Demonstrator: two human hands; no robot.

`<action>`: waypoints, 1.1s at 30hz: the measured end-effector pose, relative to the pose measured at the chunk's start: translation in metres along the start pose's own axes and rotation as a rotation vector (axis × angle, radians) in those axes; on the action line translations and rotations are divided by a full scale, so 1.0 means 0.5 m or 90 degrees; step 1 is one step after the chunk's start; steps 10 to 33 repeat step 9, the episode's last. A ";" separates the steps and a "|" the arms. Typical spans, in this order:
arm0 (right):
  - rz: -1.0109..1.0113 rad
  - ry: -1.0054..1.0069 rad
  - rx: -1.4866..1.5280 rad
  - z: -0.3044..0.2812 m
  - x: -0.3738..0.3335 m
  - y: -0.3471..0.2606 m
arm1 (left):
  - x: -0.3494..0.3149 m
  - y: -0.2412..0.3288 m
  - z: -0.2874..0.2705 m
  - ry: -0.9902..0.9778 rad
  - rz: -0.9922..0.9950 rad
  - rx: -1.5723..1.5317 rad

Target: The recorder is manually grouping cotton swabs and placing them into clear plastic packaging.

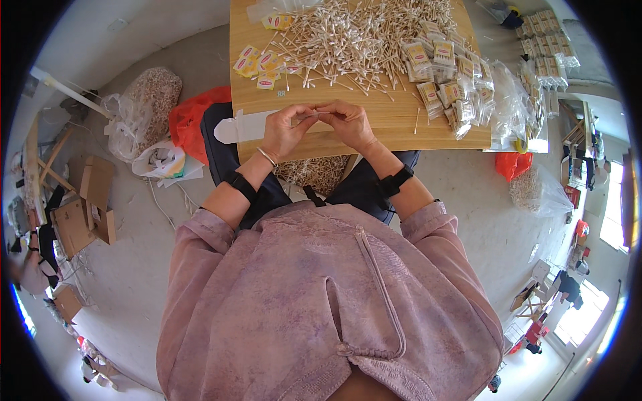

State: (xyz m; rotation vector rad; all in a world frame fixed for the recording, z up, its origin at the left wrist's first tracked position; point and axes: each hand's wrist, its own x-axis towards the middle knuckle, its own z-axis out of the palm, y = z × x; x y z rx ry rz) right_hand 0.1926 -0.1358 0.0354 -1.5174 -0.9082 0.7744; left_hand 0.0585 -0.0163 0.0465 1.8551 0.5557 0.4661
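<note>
My left hand (pixel 287 130) and my right hand (pixel 349 124) meet above the near edge of the wooden table (pixel 394 130). Thumbs and fingers of both are pinched together around something small and pale, too hidden to name. Beside my left hand lies a white flat strip (pixel 251 125) with a rounded end past the table's edge. Beyond my hands spreads a big heap of cotton swabs (pixel 348 37). Small yellow-and-white cards (pixel 267 61) lie to its left. On the right are filled clear packets of swabs (pixel 449 92), several stacked over each other.
Clear plastic bags (pixel 509 100) bunch at the table's right side, near rows of packets (pixel 548 43). A large bag of swabs (pixel 154 97) and a red bag (pixel 194 120) stand on the floor to the left. More swabs (pixel 313 172) sit below the table between my legs.
</note>
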 end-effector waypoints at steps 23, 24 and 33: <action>0.068 -0.005 0.002 0.010 -0.005 0.003 | -0.009 -0.061 0.005 -0.065 -0.043 -0.179; 0.068 -0.005 0.002 0.010 -0.005 0.003 | -0.009 -0.061 0.005 -0.065 -0.043 -0.179; 0.068 -0.005 0.002 0.010 -0.005 0.003 | -0.009 -0.061 0.005 -0.065 -0.043 -0.179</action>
